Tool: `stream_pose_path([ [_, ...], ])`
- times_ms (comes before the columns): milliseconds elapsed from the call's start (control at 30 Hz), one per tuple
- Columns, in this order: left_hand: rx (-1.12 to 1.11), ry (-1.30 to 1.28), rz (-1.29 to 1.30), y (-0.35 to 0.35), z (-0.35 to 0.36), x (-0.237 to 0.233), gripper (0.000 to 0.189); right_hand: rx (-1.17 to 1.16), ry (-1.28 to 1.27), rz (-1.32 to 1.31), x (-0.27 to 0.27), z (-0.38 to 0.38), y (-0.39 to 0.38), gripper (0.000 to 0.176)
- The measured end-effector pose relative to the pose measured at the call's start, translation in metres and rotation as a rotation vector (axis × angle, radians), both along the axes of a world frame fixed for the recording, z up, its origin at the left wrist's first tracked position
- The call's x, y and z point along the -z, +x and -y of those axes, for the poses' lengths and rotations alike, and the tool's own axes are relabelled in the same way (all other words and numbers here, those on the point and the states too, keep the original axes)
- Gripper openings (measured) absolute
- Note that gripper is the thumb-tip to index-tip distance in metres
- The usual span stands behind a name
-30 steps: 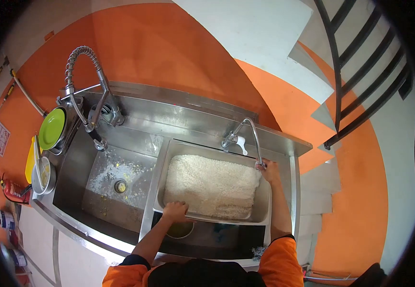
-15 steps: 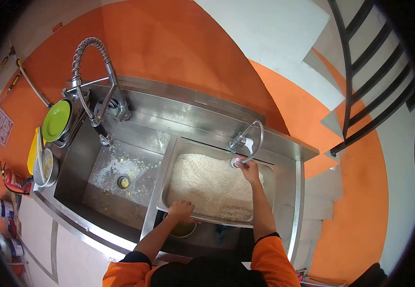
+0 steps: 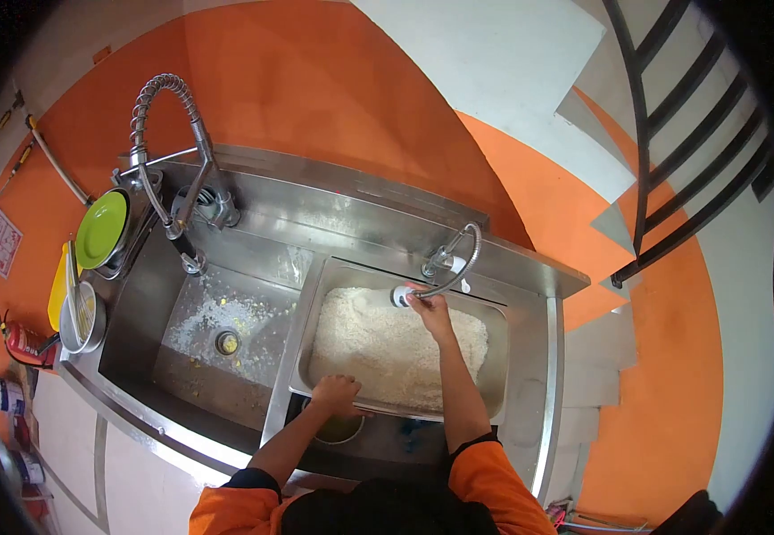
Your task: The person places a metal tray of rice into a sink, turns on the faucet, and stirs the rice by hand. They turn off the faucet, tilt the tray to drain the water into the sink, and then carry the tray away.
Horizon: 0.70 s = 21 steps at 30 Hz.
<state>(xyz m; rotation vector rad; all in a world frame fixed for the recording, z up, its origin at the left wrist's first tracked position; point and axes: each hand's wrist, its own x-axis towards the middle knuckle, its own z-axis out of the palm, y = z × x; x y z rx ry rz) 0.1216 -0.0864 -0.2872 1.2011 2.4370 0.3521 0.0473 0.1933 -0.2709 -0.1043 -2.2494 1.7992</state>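
A deep steel pan (image 3: pixel 497 392) rests across the right sink basin, filled with white grains (image 3: pixel 378 343) that look like rice. At its near left corner, my left hand (image 3: pixel 337 392) is closed around the rim. My right hand (image 3: pixel 433 312) is closed on the white-tipped nozzle (image 3: pixel 400 296) of a flexible-neck faucet (image 3: pixel 476 254), holding it over the upper middle of the pan. Whether water is flowing cannot be made out. Under the pan's near edge, a round container (image 3: pixel 340 430) is partly hidden.
White and yellow scraps lie around the drain (image 3: pixel 227 342) in the left basin. Above that basin rises a tall spring-neck faucet (image 3: pixel 165 85). A green plate (image 3: pixel 102 230) and a bowl with a whisk (image 3: pixel 83 316) stand at the left. Black railings (image 3: pixel 641 134) rise at the right.
My right hand has swung the faucet nozzle leftward, from the pan's upper right toward its middle, and the neck has bent with it. My left hand stays on the rim.
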Motion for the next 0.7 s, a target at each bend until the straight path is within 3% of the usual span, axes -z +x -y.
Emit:
stream_pose_path([
  [267, -0.012, -0.089, 0.033, 0.001, -0.004, -0.007, 0.060, 0.070, -0.185, 0.012, -0.001, 0.034, -0.014, 0.030],
  [467, -0.004, -0.062, 0.065, -0.003, -0.003, -0.010, 0.056, 0.235, 0.167, 0.012, 0.008, 0.005, -0.010, 0.028],
  [567, -0.001, -0.052, 0.062, -0.003, -0.002, -0.003, 0.059, 0.283, 0.495, 0.177, -0.007, -0.020, 0.008, 0.029],
  [600, 0.002, -0.048, 0.063, -0.003, -0.003, -0.005, 0.059, 0.286, 0.498, 0.179, -0.006, -0.033, 0.013, 0.029],
  [667, -0.033, -0.068, 0.124, -0.003, -0.002, -0.012, 0.063, 0.278, 0.744, 0.087, 0.004, -0.058, 0.022, 0.028],
  [700, -0.030, -0.067, 0.127, -0.003, -0.002, -0.011, 0.063, 0.278, 0.675, 0.253, -0.016, -0.060, 0.030, 0.026],
])
